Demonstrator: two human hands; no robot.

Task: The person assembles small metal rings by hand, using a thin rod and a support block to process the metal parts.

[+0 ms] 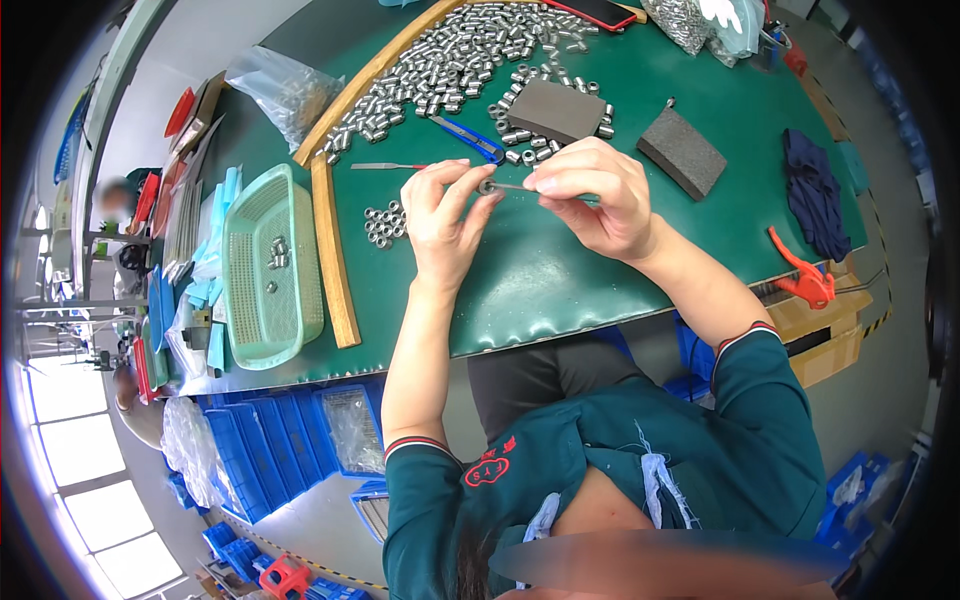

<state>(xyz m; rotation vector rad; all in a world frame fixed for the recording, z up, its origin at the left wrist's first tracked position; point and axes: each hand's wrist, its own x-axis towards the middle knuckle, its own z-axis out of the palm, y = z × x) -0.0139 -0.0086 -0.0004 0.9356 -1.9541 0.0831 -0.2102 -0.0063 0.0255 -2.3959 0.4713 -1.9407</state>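
Between the thumb and fingertips of my left hand (438, 222) is a small metal sleeve (488, 186). My right hand (600, 195) pinches a thin metal rod-like tool (514, 186), its far end meeting the sleeve's opening; whether it goes inside is too small to tell. Both hands are raised over the green table mat (540, 270). Left of my left hand lies a small cluster of metal sleeves (384, 226). A slim file (385, 166) and a blue utility knife (472, 139) lie just beyond my hands.
A large heap of metal sleeves (430, 75) lies behind wooden strips (335, 260). Two grey blocks, one flat (556, 110) and one dark (683, 152), sit ahead. A green basket (234, 270) stands left; an orange-handled tool (806, 280) and dark cloth (812, 195) lie right.
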